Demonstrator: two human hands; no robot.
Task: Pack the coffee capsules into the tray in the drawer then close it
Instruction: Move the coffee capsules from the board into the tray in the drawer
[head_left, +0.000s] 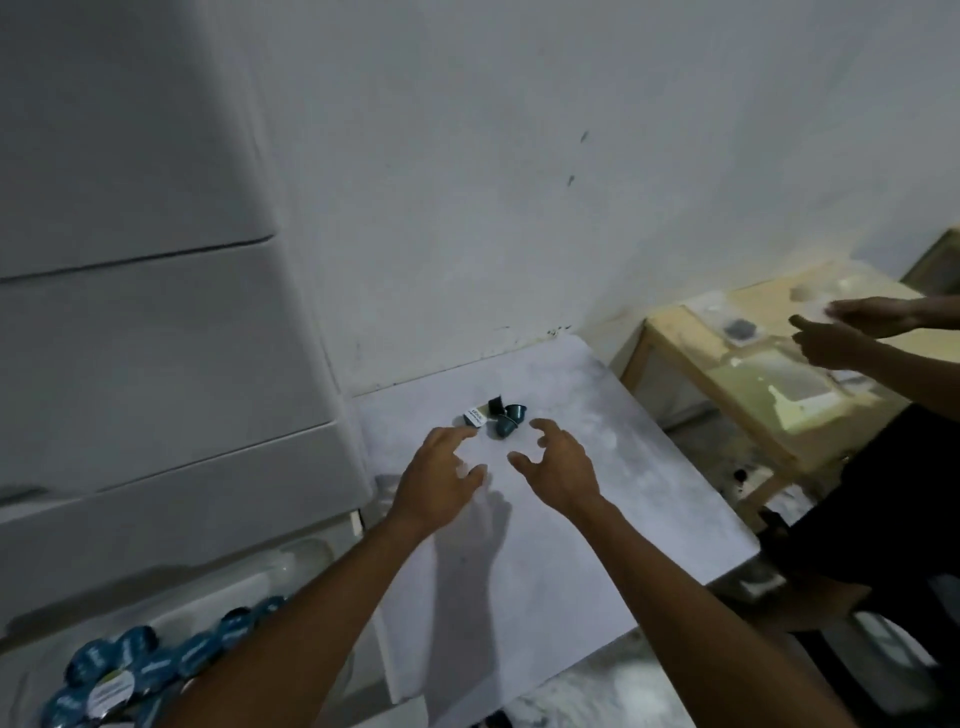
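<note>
Several small coffee capsules (501, 415), dark blue and black, lie in a cluster on the white table (649, 467) near the wall. My left hand (441, 470) hovers just left of and below them, fingers spread, holding nothing. On the other side my right hand (558, 465) hovers with fingers spread and loosely curled, also empty. At the lower left, the open drawer (249, 577) holds a tray with several blue-lidded capsules (135, 665).
A white drawer cabinet (156, 338) rises on the left, its upper drawers closed. Another person's hands (852, 332) are over a wooden side table (753, 374) at the right. A white wall stands behind the table.
</note>
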